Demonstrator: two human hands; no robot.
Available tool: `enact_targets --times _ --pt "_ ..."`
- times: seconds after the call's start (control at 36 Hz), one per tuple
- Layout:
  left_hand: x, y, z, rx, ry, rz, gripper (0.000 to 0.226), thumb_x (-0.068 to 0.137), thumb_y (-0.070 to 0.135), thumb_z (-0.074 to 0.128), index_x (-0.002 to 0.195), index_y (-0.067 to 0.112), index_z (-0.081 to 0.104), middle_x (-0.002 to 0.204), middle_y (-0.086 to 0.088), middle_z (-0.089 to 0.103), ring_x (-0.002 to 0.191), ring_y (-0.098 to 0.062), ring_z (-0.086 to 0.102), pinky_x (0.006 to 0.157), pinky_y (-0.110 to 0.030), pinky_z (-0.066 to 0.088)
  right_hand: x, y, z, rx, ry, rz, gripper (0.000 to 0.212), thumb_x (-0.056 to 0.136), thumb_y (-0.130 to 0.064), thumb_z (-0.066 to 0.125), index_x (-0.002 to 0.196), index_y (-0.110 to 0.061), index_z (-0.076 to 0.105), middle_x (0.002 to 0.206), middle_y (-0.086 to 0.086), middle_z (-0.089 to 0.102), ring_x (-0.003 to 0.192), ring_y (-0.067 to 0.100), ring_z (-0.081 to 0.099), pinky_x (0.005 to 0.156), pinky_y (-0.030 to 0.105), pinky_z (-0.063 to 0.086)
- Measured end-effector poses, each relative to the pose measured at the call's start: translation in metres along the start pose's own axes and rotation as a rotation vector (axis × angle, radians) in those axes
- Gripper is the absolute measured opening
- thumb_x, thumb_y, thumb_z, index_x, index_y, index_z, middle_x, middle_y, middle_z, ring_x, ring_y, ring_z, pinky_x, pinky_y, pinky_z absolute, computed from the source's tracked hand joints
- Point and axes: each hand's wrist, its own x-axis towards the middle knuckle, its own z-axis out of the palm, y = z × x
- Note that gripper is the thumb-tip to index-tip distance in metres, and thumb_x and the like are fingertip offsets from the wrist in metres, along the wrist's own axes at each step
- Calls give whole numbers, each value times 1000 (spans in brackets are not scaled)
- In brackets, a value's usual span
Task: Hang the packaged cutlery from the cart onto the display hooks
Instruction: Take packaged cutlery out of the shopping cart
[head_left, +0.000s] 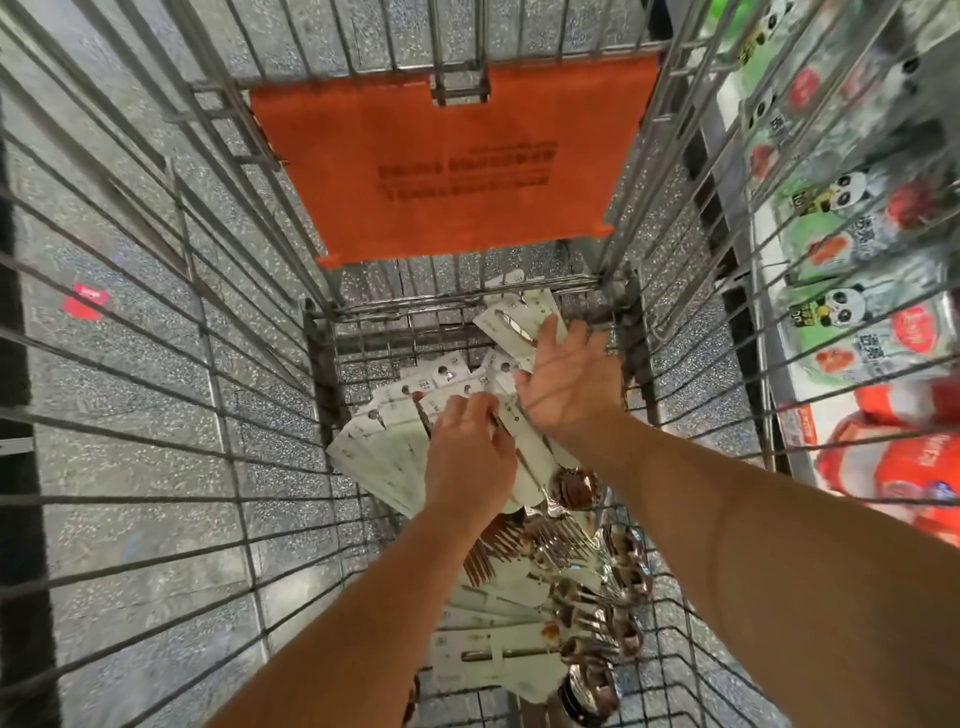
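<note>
Packaged cutlery (395, 447) lies heaped on the floor of the wire cart (218, 322), white hang-cards fanned at the far end, forks and spoons nearer me. My left hand (470, 457) curls over the fanned cards, gripping them. My right hand (569, 387), fingers spread wide, presses flat on more cards just right of it. Orange flap (447, 161) on the far cart wall. Shelf packets (852, 249) to the right.

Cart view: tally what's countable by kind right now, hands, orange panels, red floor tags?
Hands: 2, the left hand and the right hand, both on the cutlery packs
Orange panel: 1
Red floor tag: 1
Total: 4
</note>
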Motion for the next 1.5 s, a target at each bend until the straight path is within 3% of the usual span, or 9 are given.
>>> enact_targets --times 0.28,0.39,0.53,0.64,0.78,0.89,1.06,1.17,1.5 --pt "1 5 8 -30 -40 -51 40 95 20 52 135 14 51 129 -2 53 120 -23 50 106 -44 44 -17 7 10 -32 -10 -16 86 95 -63 36 156 -13 2 149 20 25 130 38 36 101 46 42" --pt "-2 5 11 -38 -45 -71 42 95 19 52 137 14 50 132 -3 53 123 -25 50 107 -45 43 -26 9 14 -15 -19 7 84 95 -56 47 154 -13 6 141 19 26 116 35 45 90 41 46" --pt "-8 8 12 -56 -20 -81 38 96 19 51 134 13 52 130 -3 54 123 -23 50 108 -45 43 -45 15 25 18 -41 -3 85 96 -65 33 154 -10 3 157 27 16 138 41 34 107 50 36" --pt "-15 11 11 -52 -25 -87 38 98 19 49 135 13 52 133 -5 54 128 -25 47 110 -45 42 -61 19 30 49 -3 14 86 94 -64 39 154 -11 7 159 23 19 139 39 34 109 53 33" --pt "-24 13 5 -85 -6 -98 38 100 20 48 137 12 50 131 -6 54 122 -24 53 106 -44 47 -81 21 37 205 11 60 83 92 -68 40 152 -18 9 155 24 25 139 40 35 110 54 36" --pt "-28 18 -4 -94 8 -114 33 98 17 53 131 11 53 120 -3 55 107 -18 56 96 -34 50 -91 21 38 364 51 91 75 92 -68 35 148 -22 15 141 23 39 126 37 47 95 53 49" --pt "-39 28 -10 -134 -52 -155 30 99 19 51 128 11 51 118 -7 56 98 -24 62 88 -43 57 -95 22 23 533 -50 149 91 86 -54 64 152 -15 14 146 17 29 126 35 48 97 46 51" --pt "-44 27 -7 -118 -90 -167 24 99 19 51 123 12 52 114 -5 57 93 -18 59 81 -30 52 -88 17 26 492 -61 155 96 84 -56 66 151 -8 15 146 21 28 123 37 51 92 46 54" --pt "-46 11 0 -98 -100 -166 24 98 20 52 120 11 53 112 -7 57 97 -22 58 89 -41 53 -84 9 38 336 -32 164 101 85 -68 55 151 -5 13 150 21 30 125 36 50 92 43 51"
